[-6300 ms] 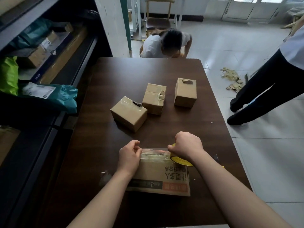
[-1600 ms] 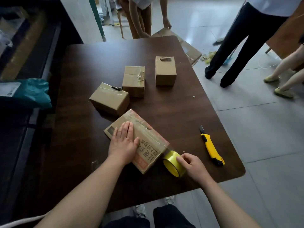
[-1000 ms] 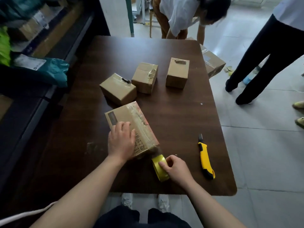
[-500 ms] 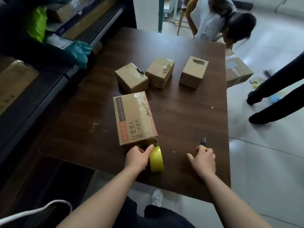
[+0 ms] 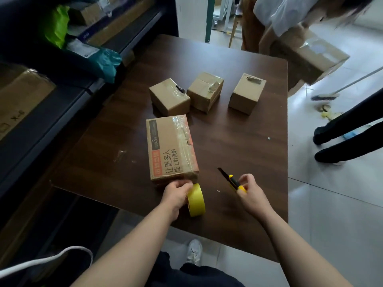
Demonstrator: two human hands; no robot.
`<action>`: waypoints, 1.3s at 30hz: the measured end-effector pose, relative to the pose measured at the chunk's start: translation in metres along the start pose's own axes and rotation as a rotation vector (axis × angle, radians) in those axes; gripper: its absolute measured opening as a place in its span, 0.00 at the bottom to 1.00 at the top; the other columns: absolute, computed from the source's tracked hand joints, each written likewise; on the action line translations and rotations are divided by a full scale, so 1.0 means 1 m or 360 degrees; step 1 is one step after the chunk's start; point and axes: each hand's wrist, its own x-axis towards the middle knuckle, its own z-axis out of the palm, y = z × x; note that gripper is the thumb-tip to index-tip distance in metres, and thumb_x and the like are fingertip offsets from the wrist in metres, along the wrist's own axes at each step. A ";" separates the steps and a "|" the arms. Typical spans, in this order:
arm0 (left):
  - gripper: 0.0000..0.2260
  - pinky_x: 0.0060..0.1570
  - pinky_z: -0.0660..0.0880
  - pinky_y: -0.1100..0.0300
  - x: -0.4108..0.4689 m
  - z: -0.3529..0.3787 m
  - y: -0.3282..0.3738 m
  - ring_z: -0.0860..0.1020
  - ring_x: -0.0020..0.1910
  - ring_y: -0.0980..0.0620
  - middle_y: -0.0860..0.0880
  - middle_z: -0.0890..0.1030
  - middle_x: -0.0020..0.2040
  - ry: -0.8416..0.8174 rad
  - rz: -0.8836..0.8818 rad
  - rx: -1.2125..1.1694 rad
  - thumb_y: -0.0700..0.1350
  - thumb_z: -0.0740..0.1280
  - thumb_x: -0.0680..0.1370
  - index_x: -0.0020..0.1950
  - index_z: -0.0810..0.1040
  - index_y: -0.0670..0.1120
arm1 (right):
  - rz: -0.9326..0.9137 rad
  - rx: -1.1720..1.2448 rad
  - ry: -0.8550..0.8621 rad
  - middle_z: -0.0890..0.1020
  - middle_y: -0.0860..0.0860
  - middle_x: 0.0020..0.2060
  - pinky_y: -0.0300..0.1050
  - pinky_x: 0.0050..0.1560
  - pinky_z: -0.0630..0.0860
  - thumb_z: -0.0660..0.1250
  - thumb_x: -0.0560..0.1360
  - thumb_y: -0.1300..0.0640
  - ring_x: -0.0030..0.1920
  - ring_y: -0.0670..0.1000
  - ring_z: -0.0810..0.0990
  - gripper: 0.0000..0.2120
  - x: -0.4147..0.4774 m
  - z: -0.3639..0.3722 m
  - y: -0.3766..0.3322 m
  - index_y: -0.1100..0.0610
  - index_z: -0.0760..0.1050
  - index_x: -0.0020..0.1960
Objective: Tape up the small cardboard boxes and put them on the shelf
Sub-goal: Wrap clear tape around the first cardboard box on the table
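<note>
The left hand curls around a yellow tape roll, which stands on edge on the table. The roll is right against the near end of a printed cardboard box. That box lies flat just beyond the left hand's knuckles, and clear tape runs along its right edge. It is not clear whether a strand of tape joins the roll to the box.

The right hand is to the right of the roll and apart from it. It grips a yellow utility knife by the handle, with the dark blade pushed out and pointing away and to the left, toward the box's near right corner. The blade is short of the box and of the tape.

Farther out, well past both hands, three small cardboard boxes sit in a loose row on the table. The left small box and the middle small box are close together, and the right small box stands alone beyond the right hand.

A shelf runs along the left-hand side of the table and holds a teal parcel bag and other packages. Past the right hand, someone's dark-trousered legs stand on the tiled floor near a broom.
</note>
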 end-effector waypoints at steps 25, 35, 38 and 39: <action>0.07 0.50 0.69 0.58 0.003 -0.003 0.008 0.76 0.49 0.54 0.51 0.80 0.47 0.0132 0.0281 0.0418 0.49 0.71 0.75 0.48 0.80 0.46 | -0.0347 -0.1087 0.0097 0.77 0.51 0.55 0.47 0.49 0.70 0.56 0.80 0.55 0.58 0.56 0.74 0.16 0.012 0.018 -0.018 0.47 0.70 0.66; 0.08 0.46 0.69 0.58 0.000 0.001 0.016 0.76 0.45 0.53 0.51 0.79 0.42 0.0341 0.0229 0.0463 0.49 0.72 0.75 0.47 0.80 0.44 | -0.0564 -0.0527 0.0101 0.61 0.58 0.75 0.49 0.71 0.62 0.58 0.77 0.64 0.72 0.60 0.63 0.29 0.025 0.047 -0.018 0.50 0.60 0.76; 0.05 0.45 0.70 0.59 0.000 0.002 0.017 0.77 0.45 0.51 0.51 0.79 0.39 0.0371 0.0267 0.0548 0.45 0.71 0.75 0.41 0.79 0.45 | -0.1062 -0.0371 0.0056 0.63 0.61 0.74 0.51 0.70 0.65 0.52 0.74 0.55 0.71 0.58 0.67 0.28 0.022 0.054 -0.059 0.54 0.67 0.73; 0.05 0.45 0.70 0.59 -0.001 0.002 0.017 0.77 0.44 0.51 0.51 0.79 0.38 0.0369 0.0271 0.0549 0.44 0.71 0.75 0.41 0.78 0.45 | -0.1163 -0.0433 0.0005 0.65 0.61 0.73 0.55 0.69 0.68 0.52 0.73 0.53 0.70 0.60 0.69 0.29 0.023 0.057 -0.066 0.56 0.68 0.73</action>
